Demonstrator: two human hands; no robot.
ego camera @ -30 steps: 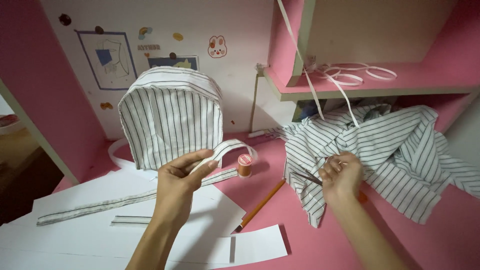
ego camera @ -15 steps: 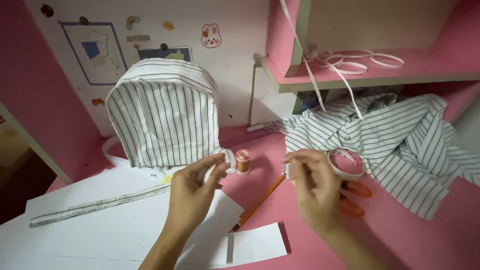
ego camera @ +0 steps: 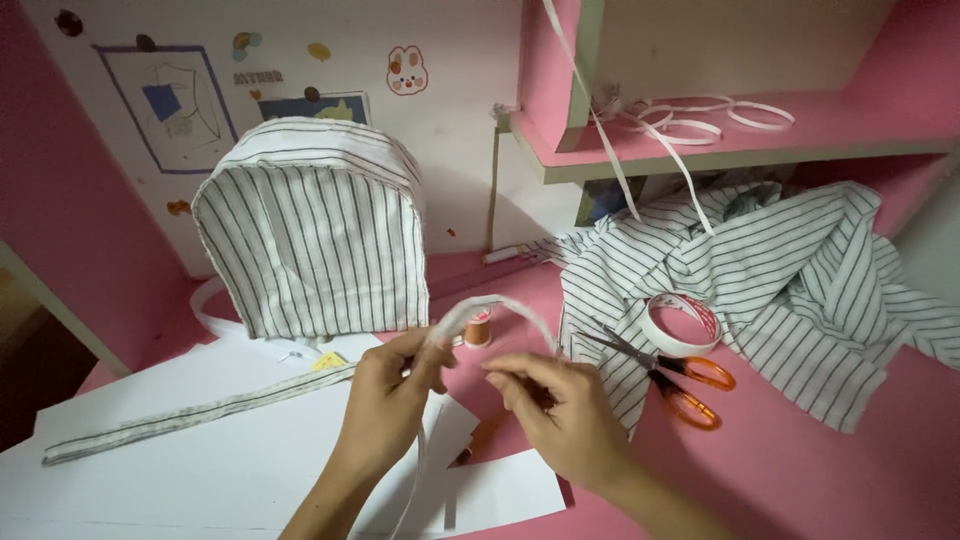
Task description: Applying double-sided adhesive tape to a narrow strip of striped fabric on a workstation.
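A long striped fabric strip [ego camera: 190, 415] lies on the white paper sheets [ego camera: 200, 470], far to the left of the grip. It runs up and to the right until it reaches the left hand [ego camera: 385, 400]. The left hand is closed on this strip: the thumb and the fingers pinch it at the point where it leaves the paper. From this pinch the strip rises in a small arch [ego camera: 500, 308] and comes down to the right hand [ego camera: 565, 420]. The right hand is also closed, and its fingertips pinch the other end of the arch. The two hands are near each other but do not touch.

Behind the left hand, a striped fabric bag [ego camera: 310, 240] with a rounded top stands upright against the wall. Just behind the arch, between the two hands, stands a small spool of orange thread [ego camera: 478, 328]. Below the right hand an orange pencil [ego camera: 480, 445] shows partly between the paper sheets.

To the right of the grip, scissors with orange handles [ego camera: 670, 375] lie on the pink table [ego camera: 800, 470], and their blades point toward the right hand. Just beyond them is a roll of white tape [ego camera: 682, 322], which rests on the edge of a crumpled striped cloth [ego camera: 800, 270]. Above this cloth, white ribbon [ego camera: 690, 118] lies on a pink shelf [ego camera: 720, 150] and one band hangs down.
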